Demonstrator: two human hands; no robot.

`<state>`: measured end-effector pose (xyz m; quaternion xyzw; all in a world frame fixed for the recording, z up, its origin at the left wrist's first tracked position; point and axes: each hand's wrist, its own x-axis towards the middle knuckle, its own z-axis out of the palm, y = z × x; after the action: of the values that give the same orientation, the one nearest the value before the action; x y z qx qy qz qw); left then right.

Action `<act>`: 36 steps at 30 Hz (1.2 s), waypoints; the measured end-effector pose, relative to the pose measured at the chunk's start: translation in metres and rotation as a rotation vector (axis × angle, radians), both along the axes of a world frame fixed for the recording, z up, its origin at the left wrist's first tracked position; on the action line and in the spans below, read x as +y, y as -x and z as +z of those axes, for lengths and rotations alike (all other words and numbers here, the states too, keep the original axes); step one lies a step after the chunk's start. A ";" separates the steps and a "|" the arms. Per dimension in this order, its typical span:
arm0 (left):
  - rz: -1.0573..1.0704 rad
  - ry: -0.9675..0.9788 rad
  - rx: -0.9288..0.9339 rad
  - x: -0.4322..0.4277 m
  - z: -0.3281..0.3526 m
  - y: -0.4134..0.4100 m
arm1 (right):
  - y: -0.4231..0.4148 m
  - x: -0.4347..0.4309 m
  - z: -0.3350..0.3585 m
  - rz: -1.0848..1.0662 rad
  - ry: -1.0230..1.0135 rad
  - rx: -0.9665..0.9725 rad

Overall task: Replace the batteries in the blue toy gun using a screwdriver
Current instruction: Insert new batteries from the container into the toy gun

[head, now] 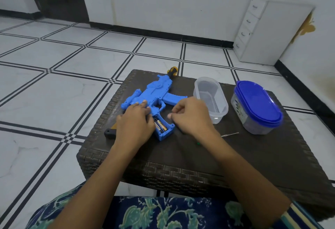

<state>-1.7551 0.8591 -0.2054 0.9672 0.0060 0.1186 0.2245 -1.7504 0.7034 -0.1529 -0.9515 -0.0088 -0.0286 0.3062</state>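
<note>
Head view, blue toy gun (155,91) flat near the table's (253,156) left edge, batteries (160,125) showing in its open grip, left hand (135,122) flat on it, right hand (190,117) curled beside, hold unclear.

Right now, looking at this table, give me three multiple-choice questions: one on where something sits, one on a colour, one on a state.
1. Where is the open clear tub?
A) between the toy gun and the lidded tub
B) on the floor
C) on top of the gun

2. What colour is the lidded tub's lid?
A) red
B) blue
C) green

3. The gun's battery compartment is:
A) screwed shut
B) open, batteries inside
C) open, empty

Answers:
1 A, it stands on the table between them.
2 B, the lid is plainly blue.
3 B, the inside is exposed and batteries show.
</note>
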 end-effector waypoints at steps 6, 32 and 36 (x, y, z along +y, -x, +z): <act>0.025 0.004 -0.167 -0.014 0.002 0.006 | 0.023 -0.071 0.015 -0.240 0.353 -0.232; -0.007 0.945 0.075 -0.145 0.055 -0.033 | 0.001 -0.110 -0.009 -0.493 -0.797 -0.232; -0.015 0.421 -0.087 -0.138 0.042 -0.062 | -0.008 -0.109 -0.017 -0.423 -0.393 -0.298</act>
<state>-1.6930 0.7214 -0.1635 0.8929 0.0136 0.1549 0.4226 -1.7423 0.5942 -0.1702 -0.8402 0.1501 -0.2318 0.4667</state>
